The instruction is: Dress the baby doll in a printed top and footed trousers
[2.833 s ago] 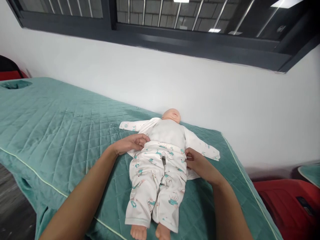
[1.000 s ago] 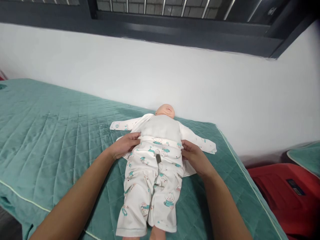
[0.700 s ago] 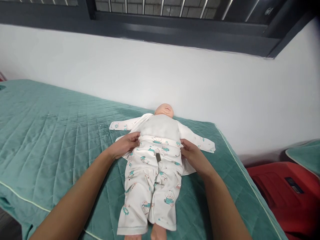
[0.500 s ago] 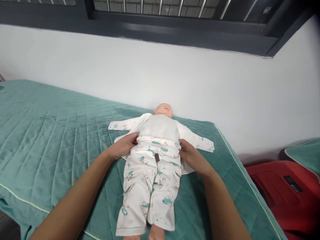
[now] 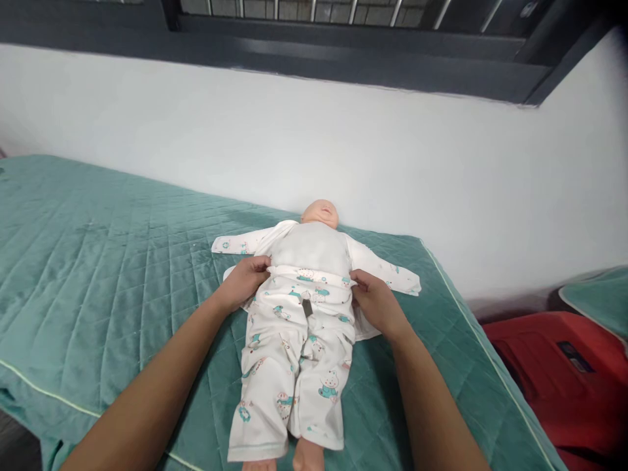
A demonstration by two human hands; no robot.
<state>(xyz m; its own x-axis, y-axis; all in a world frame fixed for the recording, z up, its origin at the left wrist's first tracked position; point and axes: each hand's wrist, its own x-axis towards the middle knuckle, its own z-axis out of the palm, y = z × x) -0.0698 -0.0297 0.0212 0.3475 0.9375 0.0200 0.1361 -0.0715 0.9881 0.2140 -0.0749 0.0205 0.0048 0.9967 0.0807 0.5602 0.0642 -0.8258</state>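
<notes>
A baby doll [image 5: 320, 212] lies on its back, feet towards me, its arms in the sleeves of an open white printed jacket [image 5: 380, 267]. Its belly shows pale grey-white between the jacket fronts. White pants [image 5: 299, 340] with small animal prints cover its legs up to the waist, and a dark tag sits near the crotch. At the waistband's left end, my left hand [image 5: 245, 281] pinches the fabric. My right hand [image 5: 375, 297] pinches the waistband at its other end, drawing the corner slightly outward. Both hands' other fingers are curled and partly hidden.
Under the doll is a green quilted cover [image 5: 137, 288] with a pale piped edge. A white wall [image 5: 392, 163] rises behind it, below a dark window frame [image 5: 294, 59] with metal bars. At the right stands a red plastic object [image 5: 544, 373] with green fabric near it.
Both hands have moved up slightly, and the waistband's two ends are now pulled a little outward. The doll lies in the same place.
</notes>
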